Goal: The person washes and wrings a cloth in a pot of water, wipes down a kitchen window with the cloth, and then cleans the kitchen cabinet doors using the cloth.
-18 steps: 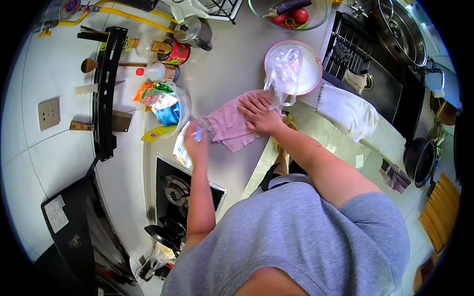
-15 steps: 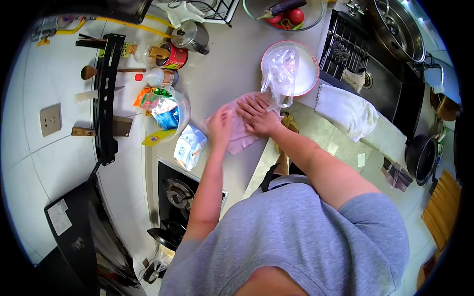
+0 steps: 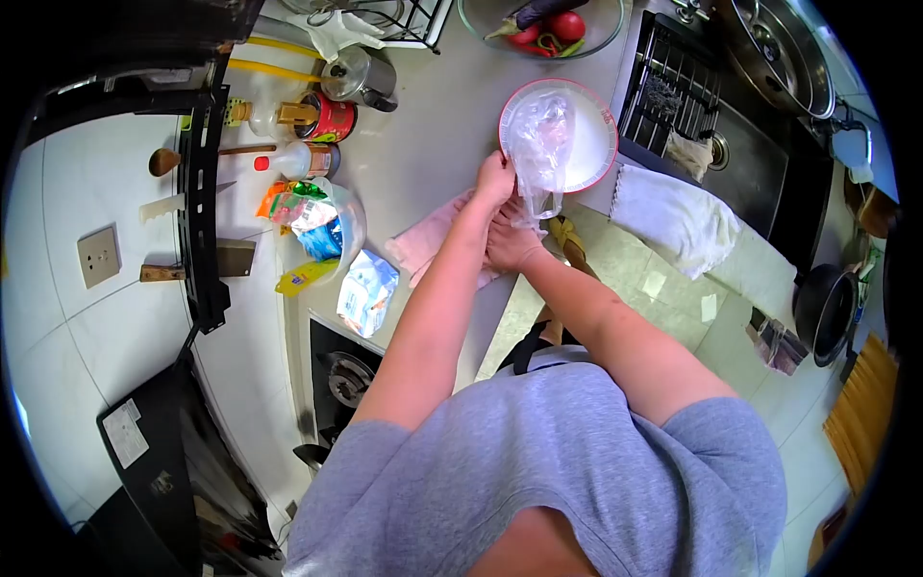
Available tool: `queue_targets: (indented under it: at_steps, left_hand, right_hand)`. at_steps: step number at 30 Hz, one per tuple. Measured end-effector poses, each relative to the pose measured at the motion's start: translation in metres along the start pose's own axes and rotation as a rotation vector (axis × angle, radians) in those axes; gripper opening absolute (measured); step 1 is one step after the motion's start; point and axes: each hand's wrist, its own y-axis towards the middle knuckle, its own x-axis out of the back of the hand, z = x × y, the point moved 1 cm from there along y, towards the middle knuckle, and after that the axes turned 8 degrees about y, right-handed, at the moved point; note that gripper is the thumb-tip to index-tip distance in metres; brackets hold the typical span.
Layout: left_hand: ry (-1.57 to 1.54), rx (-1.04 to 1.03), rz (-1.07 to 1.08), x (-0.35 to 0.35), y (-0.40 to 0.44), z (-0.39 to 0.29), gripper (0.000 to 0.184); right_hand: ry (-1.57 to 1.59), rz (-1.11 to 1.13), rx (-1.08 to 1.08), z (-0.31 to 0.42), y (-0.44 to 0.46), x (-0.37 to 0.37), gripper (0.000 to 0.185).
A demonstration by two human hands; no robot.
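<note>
My left hand is at the left rim of the white plate with a red edge, fingers curled in beside the clear plastic bag. Whether those fingers grip the bag or the rim is hidden. The crumpled bag lies on the plate, its handles hanging over the near edge. My right hand rests at the counter's edge with fingers bent into the pink cloth, partly behind my left wrist. That cloth lies rumpled on the counter under both forearms.
A glass bowl with an eggplant, tomatoes and peppers stands beyond the plate. At right are the sink and a white towel. Wipes, a tub of packets, bottles and the stove line the left.
My left hand has gone from the cloth's left part up to the plate's rim. My right hand has shifted slightly toward me, its fingers less spread. The camera view has tilted a little.
</note>
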Motion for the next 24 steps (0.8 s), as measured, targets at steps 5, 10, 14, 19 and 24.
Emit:
queue_targets:
  at_steps: [5, 10, 14, 19, 24]
  left_hand:
    - [-0.006, 0.068, -0.062, 0.007, -0.039, -0.013, 0.022]
    - [-0.111, 0.063, -0.136, 0.041, -0.104, 0.002, 0.022]
    - [-0.495, 0.125, -0.176, 0.078, -0.175, 0.032, 0.027]
    - [-0.476, 0.203, -0.334, 0.115, -0.260, 0.096, 0.036]
    - [-0.521, 0.326, -0.381, 0.118, -0.351, 0.146, 0.036]
  right_hand:
    - [0.001, -0.058, 0.033, 0.001, 0.007, 0.006, 0.068]
    - [0.043, 0.035, -0.292, -0.049, 0.005, -0.090, 0.066]
    - [0.365, -0.216, -0.098, -0.018, 0.011, -0.031, 0.065]
    - [0.058, -0.117, 0.042, 0.006, 0.013, 0.011, 0.062]
    - [-0.183, -0.009, 0.051, 0.030, 0.008, 0.029, 0.067]
